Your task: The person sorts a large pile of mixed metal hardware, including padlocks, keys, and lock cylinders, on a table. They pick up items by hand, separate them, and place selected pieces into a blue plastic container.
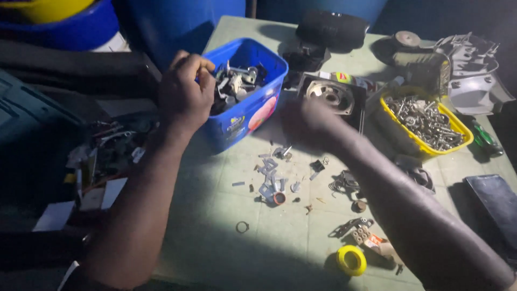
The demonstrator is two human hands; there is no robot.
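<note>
A dim workbench seen from above, lit in a pool at its middle. At the far left, off the bench edge, lies a dark heap of scrap parts and card [102,161].

The left hand [184,92] rests on the near rim of a blue plastic tub [253,102], fingers curled together as if pinching something small; whether it actually holds a piece cannot be told. The tub stands at the back left of the pale green table [226,237] and is heaped with small metal and plastic hardware [234,83]. These bits look hard, light and sharp-edged, best picked one at a time with fingertips; the tub itself seems thin-walled and flexible, better lifted by its rim with the load supported.

In front of the tub, loose metal clips and screws [272,175] lie scattered, with a small ring [242,227] nearer the viewer.

The right hand [308,123] is blurred, hovering above the table just right of the tub; its grip cannot be made out.

Behind it sits a round metal motor part in a black housing [329,94]. Further right, a yellow tray [449,121] is full of bolts and screws, likely heavy for its size. A yellow tape roll [351,260] lies near the front edge.
</note>
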